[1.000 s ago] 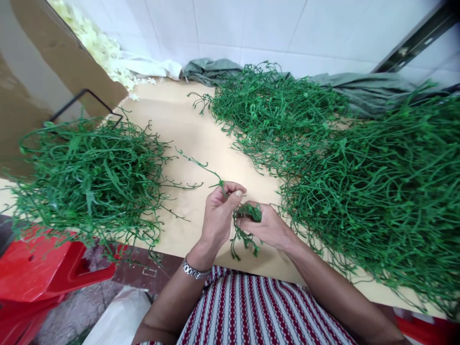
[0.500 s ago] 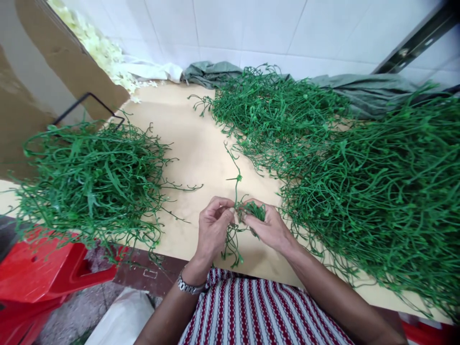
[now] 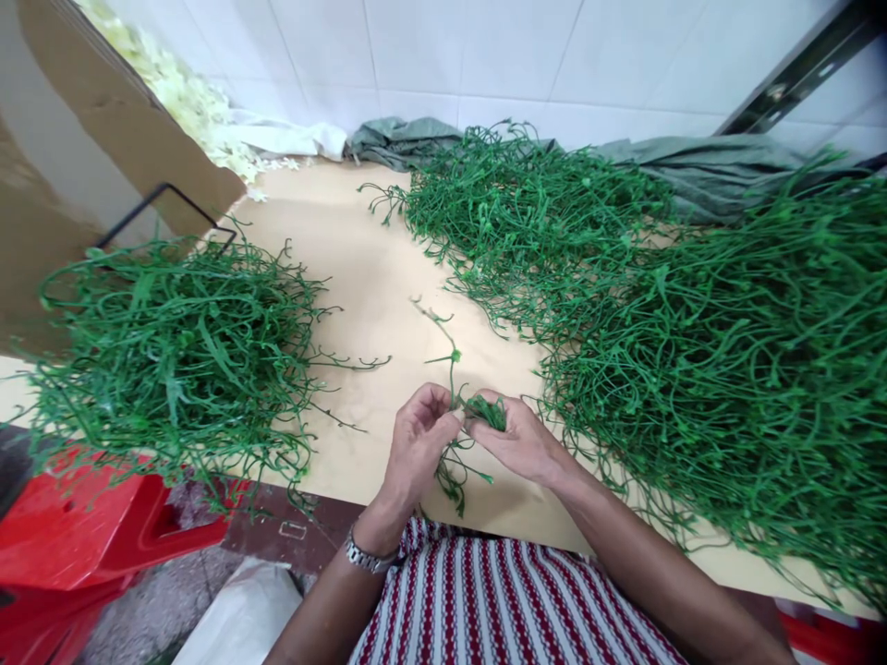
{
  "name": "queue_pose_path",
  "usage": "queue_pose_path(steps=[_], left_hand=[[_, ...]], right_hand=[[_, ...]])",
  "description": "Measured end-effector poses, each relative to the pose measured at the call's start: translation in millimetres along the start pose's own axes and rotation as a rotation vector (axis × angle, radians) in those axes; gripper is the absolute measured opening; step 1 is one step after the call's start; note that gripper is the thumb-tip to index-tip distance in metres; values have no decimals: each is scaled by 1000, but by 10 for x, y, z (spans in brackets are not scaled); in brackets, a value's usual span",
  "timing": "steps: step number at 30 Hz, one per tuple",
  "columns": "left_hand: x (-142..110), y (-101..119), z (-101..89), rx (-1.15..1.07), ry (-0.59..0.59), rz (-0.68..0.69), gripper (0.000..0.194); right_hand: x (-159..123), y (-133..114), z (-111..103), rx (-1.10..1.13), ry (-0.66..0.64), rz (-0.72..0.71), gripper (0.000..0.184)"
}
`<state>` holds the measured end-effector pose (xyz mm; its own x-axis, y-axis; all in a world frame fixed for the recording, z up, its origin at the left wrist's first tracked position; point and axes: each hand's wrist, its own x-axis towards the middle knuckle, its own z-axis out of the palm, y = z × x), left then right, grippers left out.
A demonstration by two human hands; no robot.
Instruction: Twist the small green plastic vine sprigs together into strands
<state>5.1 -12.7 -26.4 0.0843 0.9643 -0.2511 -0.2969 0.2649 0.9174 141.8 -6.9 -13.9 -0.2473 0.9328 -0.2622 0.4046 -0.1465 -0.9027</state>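
1. The left hand (image 3: 416,448) is nearly closed, with thumb and fingertips pinched together around the lower part of one green stem (image 3: 455,356). This stem stands up from the pinch, and its thin tip leans to the left.
2. The right hand (image 3: 523,441) is half curled around a small bunch (image 3: 491,412) of green stems. Its fingertips are just beside those of the left hand; if they touch, I cannot tell.
3. Below the fingers, some stem ends (image 3: 452,480) hang over the tabletop (image 3: 346,226).
4. The bunch seems only a small part of all the green stems in view. Whether the single stem is already joined to it, I cannot tell.
5. Farther out, many stems lie loose: a tangled left heap (image 3: 180,342), a back heap (image 3: 533,203) and a bigger right heap (image 3: 735,369), which meets the back one.
6. Behind the left heap are a bent black wire (image 3: 166,187) and cardboard (image 3: 200,175). Green cloth (image 3: 721,175) lies along the wall (image 3: 513,55).
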Motion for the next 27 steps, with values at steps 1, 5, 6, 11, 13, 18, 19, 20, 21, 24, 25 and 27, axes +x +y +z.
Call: queue_pose_path(steps=[1, 5, 6, 11, 13, 18, 19, 20, 21, 24, 25, 27], left_hand=[[3, 3, 12, -10, 7, -8, 12], [15, 7, 42, -175, 90, 15, 14], [16, 7, 43, -232, 102, 17, 13], [30, 23, 27, -334, 122, 26, 10], [39, 28, 25, -317, 141, 35, 10], [46, 26, 26, -311, 171, -3, 11], [46, 26, 20, -311, 166, -10, 10], [47, 26, 12, -316, 156, -16, 10], [49, 29, 2, -330, 143, -22, 10], [62, 46, -35, -406, 50, -71, 11], [68, 54, -44, -432, 8, -99, 12], [78, 68, -53, -463, -56, -159, 13]], right_hand=[[-4, 4, 9, -32, 29, -15, 13], [11, 15, 58, 15, 42, -14, 11], [20, 20, 72, 73, 34, 2, 9], [41, 11, 103, 260, -36, -19, 13], [33, -15, 92, 248, -81, -17, 12], [26, -52, 52, 158, -76, 65, 5], [30, -52, 44, 143, -84, 61, 6], [34, -51, 36, 138, -96, 47, 8], [40, -49, 28, 146, -110, 22, 9], [56, -43, 10, 212, -167, -74, 13], [61, -39, 6, 234, -185, -95, 13], [70, -23, -2, 267, -213, -113, 16]])
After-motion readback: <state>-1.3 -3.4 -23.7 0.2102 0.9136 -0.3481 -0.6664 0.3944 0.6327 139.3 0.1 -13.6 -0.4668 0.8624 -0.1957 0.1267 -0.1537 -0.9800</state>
